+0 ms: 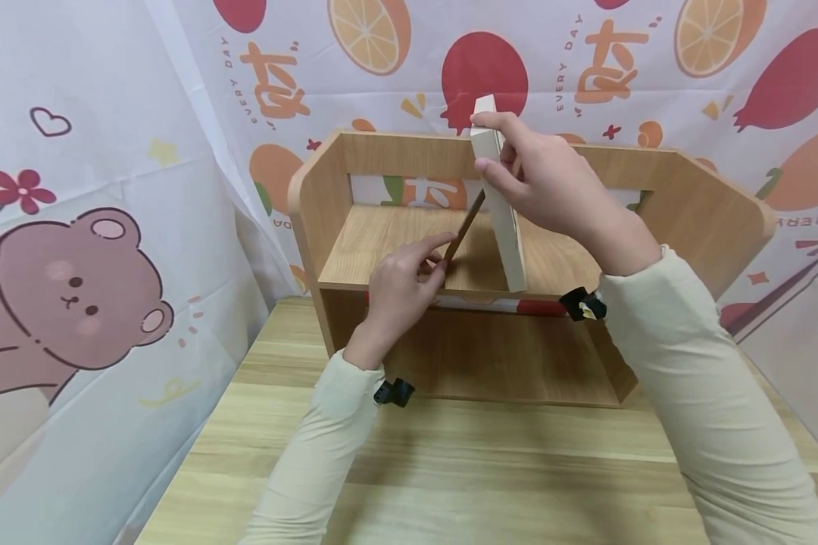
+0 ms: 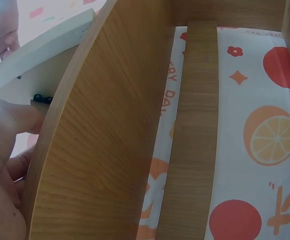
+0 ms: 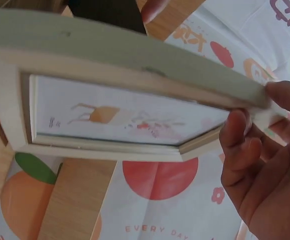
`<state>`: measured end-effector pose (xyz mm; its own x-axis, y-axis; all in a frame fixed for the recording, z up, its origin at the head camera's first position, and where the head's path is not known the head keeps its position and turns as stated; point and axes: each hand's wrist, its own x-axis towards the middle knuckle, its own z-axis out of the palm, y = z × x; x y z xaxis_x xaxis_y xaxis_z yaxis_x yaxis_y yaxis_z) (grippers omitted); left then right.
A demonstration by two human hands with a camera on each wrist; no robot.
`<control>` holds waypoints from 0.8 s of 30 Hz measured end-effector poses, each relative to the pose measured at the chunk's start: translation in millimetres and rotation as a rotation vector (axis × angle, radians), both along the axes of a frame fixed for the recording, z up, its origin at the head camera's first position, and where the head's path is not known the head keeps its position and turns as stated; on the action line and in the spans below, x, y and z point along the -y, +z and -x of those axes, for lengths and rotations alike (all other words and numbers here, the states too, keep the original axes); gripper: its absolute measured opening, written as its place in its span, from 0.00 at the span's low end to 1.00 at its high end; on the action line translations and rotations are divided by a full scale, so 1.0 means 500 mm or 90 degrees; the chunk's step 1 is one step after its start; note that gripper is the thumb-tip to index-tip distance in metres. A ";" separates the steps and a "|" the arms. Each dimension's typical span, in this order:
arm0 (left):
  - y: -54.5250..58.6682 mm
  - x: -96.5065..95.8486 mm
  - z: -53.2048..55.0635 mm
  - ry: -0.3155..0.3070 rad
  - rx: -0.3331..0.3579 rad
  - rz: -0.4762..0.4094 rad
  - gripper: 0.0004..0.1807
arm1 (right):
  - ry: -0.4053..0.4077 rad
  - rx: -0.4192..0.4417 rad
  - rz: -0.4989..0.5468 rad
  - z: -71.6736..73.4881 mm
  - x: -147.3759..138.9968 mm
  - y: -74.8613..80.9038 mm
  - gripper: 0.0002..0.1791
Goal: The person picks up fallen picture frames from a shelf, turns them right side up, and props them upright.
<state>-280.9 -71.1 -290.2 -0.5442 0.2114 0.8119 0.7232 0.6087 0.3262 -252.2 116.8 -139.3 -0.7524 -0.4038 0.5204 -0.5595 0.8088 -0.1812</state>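
A white picture frame stands tilted on the upper board of a wooden desktop shelf, edge-on in the head view. My right hand grips its upper part between thumb and fingers. Behind the frame, a dark brown support leg slants out, and my left hand pinches it near its lower end. The right wrist view shows the front of the picture frame, with a pale drawing inside, and my right hand at one end. In the left wrist view, my left hand is beside the board's edge.
The shelf's lower level lies beneath the hands, on a light wooden table. Tall side panels bound the upper board. A printed fruit cloth hangs behind, and a bear-print cloth hangs at left.
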 end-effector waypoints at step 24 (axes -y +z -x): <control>0.004 0.005 0.001 -0.005 0.040 -0.002 0.17 | 0.064 0.134 0.085 0.013 -0.018 0.006 0.22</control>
<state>-281.3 -73.7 -288.2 -0.5929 0.2129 0.7767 0.7058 0.6017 0.3738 -258.7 126.0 -136.2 -0.8097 -0.4197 0.4102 -0.5738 0.7126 -0.4036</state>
